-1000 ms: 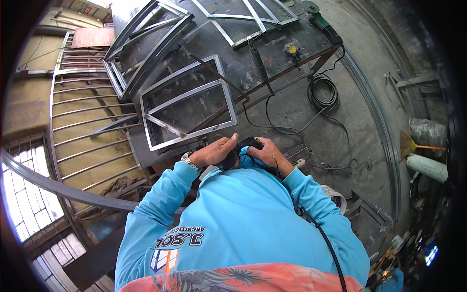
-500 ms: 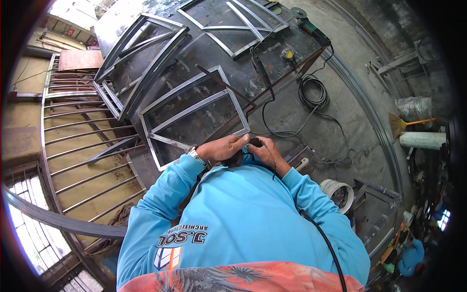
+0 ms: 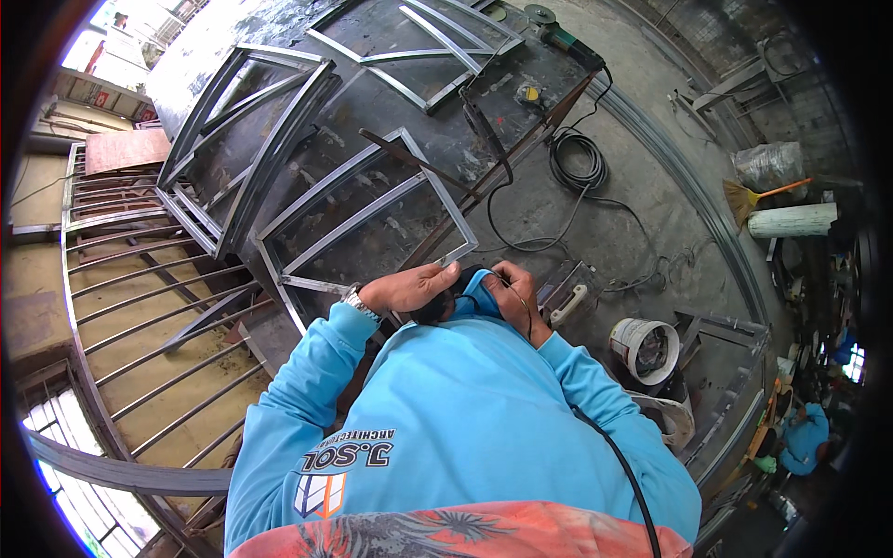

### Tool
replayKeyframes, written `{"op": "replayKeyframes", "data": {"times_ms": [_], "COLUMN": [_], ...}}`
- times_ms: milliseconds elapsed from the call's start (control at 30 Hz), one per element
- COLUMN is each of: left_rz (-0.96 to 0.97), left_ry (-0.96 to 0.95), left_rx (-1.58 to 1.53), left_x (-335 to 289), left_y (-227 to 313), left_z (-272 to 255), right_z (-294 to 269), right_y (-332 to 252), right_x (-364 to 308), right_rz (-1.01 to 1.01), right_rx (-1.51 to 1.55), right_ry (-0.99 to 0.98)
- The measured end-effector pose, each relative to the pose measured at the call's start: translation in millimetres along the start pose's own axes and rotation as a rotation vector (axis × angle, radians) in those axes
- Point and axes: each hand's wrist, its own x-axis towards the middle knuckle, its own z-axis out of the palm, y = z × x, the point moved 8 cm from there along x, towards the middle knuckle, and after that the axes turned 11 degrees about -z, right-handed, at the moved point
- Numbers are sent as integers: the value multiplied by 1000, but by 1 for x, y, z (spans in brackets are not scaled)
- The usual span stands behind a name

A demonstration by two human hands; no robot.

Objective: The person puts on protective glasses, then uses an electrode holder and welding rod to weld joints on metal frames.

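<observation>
Both hands meet in front of my chest at the lower front of my light blue shirt [image 3: 484, 391]. My left hand [image 3: 409, 288], with a watch [image 3: 355, 299] at its wrist, is cupped against a dark object [image 3: 433, 311] whose kind I cannot make out. Its thumb lies straight and the other fingers are partly hidden. Bunched blue shirt cloth [image 3: 474, 286] is pinched in the curled fingers of my right hand [image 3: 513, 296]. A thin dark cord [image 3: 530, 321] hangs beside those fingers. Just beyond the hands lies a metal frame [image 3: 363, 219] on the dark worktable [image 3: 372, 102].
More metal frames [image 3: 246, 139] rest on the table. An angle grinder [image 3: 563, 39] lies at its far right corner, and a welding electrode holder [image 3: 484, 126] at its edge. Coiled cable [image 3: 579, 163] and a white bucket [image 3: 644, 352] are right. A barred railing [image 3: 158, 307] stands left.
My view has shifted, so the table and frames sit further left. The left fingers have straightened somewhat, and more blue cloth shows between the hands.
</observation>
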Motion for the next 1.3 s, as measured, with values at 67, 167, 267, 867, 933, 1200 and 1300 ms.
{"op": "replayKeyframes", "data": {"times_ms": [67,167,267,867,933,1200,1300], "left_rz": [32,50,29,415,462,438,435], "left_ry": [-44,-76,-96,37,130,135,122], "left_rx": [-18,-29,-13,-745,-703,-862,-821], "left_x": [6,10,12,23,25,19,18], "left_y": [5,18,25,27,32,37,36], "left_z": [3,10,8,-17,-18,-10,-4], "right_z": [4,15,13,-4,-6,-32,-37], "right_y": [0,-5,-7,-5,-5,-33,-46], "right_x": [1,4,3,7,8,18,23], "right_rz": [44,156,213,203,188,-256,-242], "right_rx": [-44,75,119,37,-25,-119,-84], "right_ry": [-61,-195,-236,-464,-481,-359,-249]}}
